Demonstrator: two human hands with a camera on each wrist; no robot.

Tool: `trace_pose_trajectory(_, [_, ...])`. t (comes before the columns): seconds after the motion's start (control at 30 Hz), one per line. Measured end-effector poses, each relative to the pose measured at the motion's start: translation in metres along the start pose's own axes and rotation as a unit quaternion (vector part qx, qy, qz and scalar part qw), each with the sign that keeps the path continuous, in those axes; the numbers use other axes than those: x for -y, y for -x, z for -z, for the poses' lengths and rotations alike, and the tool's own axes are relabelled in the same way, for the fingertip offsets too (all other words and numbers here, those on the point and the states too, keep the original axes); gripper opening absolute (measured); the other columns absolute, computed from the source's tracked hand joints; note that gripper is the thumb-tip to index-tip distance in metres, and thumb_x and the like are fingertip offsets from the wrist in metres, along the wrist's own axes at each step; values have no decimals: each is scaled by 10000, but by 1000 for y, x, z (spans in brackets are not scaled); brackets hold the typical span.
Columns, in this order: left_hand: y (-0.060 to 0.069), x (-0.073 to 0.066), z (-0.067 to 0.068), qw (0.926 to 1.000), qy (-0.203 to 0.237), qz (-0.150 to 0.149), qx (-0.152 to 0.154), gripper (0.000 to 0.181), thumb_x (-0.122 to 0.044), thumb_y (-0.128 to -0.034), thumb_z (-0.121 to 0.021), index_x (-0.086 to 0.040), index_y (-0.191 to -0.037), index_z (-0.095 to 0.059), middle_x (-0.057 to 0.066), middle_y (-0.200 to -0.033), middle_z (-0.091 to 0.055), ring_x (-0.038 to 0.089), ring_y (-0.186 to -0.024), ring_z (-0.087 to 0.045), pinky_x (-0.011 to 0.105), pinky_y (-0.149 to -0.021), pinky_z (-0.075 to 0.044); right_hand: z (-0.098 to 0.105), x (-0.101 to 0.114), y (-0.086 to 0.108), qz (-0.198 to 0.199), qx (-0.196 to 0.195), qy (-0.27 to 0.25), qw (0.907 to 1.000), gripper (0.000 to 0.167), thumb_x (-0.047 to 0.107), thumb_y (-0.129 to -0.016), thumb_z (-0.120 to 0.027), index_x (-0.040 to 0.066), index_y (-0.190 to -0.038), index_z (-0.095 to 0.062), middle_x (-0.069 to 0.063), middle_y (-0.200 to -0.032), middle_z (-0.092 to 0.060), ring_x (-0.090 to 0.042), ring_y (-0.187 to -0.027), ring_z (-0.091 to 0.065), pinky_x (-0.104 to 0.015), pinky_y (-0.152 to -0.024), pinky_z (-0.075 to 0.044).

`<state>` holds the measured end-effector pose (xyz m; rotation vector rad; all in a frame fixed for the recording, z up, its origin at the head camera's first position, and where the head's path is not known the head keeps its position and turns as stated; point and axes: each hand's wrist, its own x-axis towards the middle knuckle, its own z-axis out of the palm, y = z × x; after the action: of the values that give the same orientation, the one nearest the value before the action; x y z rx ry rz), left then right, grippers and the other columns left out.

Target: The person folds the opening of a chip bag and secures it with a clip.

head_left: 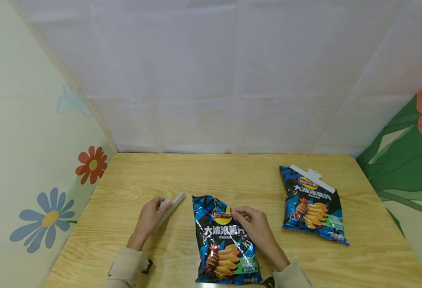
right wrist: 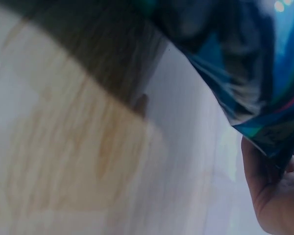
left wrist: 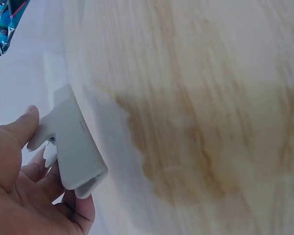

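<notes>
A white bag clip (head_left: 172, 208) is pinched in my left hand (head_left: 150, 218), left of the front chip bag. In the left wrist view the clip (left wrist: 78, 144) shows its long jaw, with thumb and fingers on its handle tabs. My right hand (head_left: 257, 229) pinches the upper right corner of a black and blue chip bag (head_left: 229, 240). The right wrist view shows that bag's corner (right wrist: 255, 98) between the thumb and fingers. The bag's top edge is folded or pulled slanting there, and its front faces up.
A second chip bag (head_left: 313, 208) of the same design lies to the right, with a white clip (head_left: 313, 176) across its top edge. The wooden table (head_left: 153, 172) meets a white cloth wall (head_left: 196, 120) at the back. Flower-printed walls stand at both sides.
</notes>
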<state>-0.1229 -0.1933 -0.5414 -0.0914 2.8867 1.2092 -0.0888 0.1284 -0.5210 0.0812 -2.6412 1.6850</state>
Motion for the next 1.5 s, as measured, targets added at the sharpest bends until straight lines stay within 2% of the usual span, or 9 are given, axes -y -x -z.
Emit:
trace_pose_trajectory(0.2, [-2, -4, 0, 9998, 116, -114, -135, 365, -264, -953, -661, 21, -1181, -672, 170, -1057, -704, 208, -838, -600, 325, -709, -490, -1, -2, 0, 44, -9, -10, 10000, 163, 201, -933, -688, 78, -1009, -761, -40, -900, -765, -107, -806, -719, -263, -749, -582])
trace_pose_trajectory(0.33, [-4, -6, 0, 9998, 183, -70, -37, 368, -265, -962, -651, 18, -1197, -672, 149, -1030, -704, 189, -812, -585, 285, -688, -466, -1, -3, -1, 67, -35, 7, 10000, 166, 209, -931, -689, 79, -1006, -762, -37, -899, -765, -111, -809, -720, -281, -761, -584])
trace_pose_trajectory(0.47, [-5, -9, 2, 9998, 203, -48, 42, 401, -279, -966, -646, 25, -1227, -655, 170, -1056, -700, 199, -826, -604, 297, -688, -495, -1, -4, -1, 62, -58, 71, 9999, 142, 195, -929, -693, 95, -1000, -765, -20, -888, -764, -100, -806, -715, -265, -761, -579])
trace_pose_trajectory(0.73, [-4, -15, 6, 9994, 336, -106, -43, 389, -312, -953, -666, -7, -1194, -678, 153, -1062, -711, 193, -827, -618, 304, -686, -505, -2, -4, -1, 82, -40, 188, 9998, 127, 188, -931, -692, 109, -998, -767, 1, -874, -762, -71, -791, -701, -233, -742, -566])
trace_pose_trajectory(0.9, [-5, -19, 8, 9990, 382, -243, -22, 345, -309, -952, -668, -32, -1156, -686, 136, -1015, -704, 182, -786, -588, 285, -658, -475, -2, -3, -1, 26, 22, 140, 9999, 122, 181, -932, -691, 120, -1005, -767, 9, -880, -761, -58, -792, -698, -194, -739, -549])
trace_pose_trajectory(1.17, [-5, -27, 13, 9981, 449, -414, 78, 301, -310, -976, -633, -72, -1154, -682, 129, -1041, -707, 182, -783, -579, 290, -666, -468, -2, -2, -2, 109, 76, 198, 9997, 149, 221, -926, -700, 111, -998, -769, 2, -878, -760, -83, -778, -692, -226, -722, -557])
trace_pose_trajectory(1.5, [-4, -39, 19, 9959, 466, -756, 152, 240, -298, -984, -622, -97, -1104, -674, 87, -897, -646, 173, -734, -511, 286, -629, -418, -3, -2, -3, -117, 357, 126, 9992, 167, 239, -936, -689, 111, -1014, -764, 3, -878, -756, -80, -778, -686, -202, -725, -541])
